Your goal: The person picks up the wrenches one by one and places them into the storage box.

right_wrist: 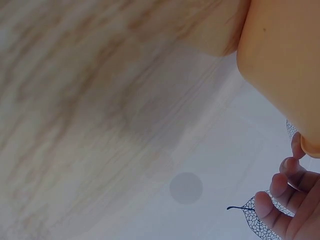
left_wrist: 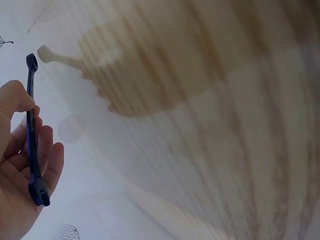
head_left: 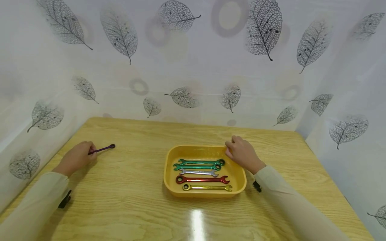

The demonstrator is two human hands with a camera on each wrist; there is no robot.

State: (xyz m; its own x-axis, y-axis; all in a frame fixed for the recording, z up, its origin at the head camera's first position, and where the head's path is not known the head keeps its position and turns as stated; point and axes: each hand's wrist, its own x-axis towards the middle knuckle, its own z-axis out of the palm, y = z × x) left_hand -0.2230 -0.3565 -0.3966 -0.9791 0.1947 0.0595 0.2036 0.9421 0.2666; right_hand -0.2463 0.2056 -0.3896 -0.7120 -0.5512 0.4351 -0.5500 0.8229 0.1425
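Note:
My left hand (head_left: 79, 156) pinches a dark purple combination wrench (head_left: 104, 149) over the left part of the table. In the left wrist view the wrench (left_wrist: 32, 125) lies across the fingers, with the thumb pressed on its shaft. My right hand (head_left: 242, 152) grips the far right corner of a yellow plastic tray (head_left: 205, 194) by its rim. The right wrist view shows one finger (right_wrist: 297, 145) at the rim and the others loosely bent outside; the thumb is hidden there. Inside the tray lie two green wrenches (head_left: 200, 162), a silver wrench (head_left: 199, 172), a red wrench (head_left: 202, 179) and a gold wrench (head_left: 208, 187).
The tray stands right of centre on a wood-grain table (head_left: 129, 201). A white curtain (head_left: 193, 73) printed with leaves surrounds the table's back and sides. Dark wrist straps (head_left: 257, 186) show below both sleeves.

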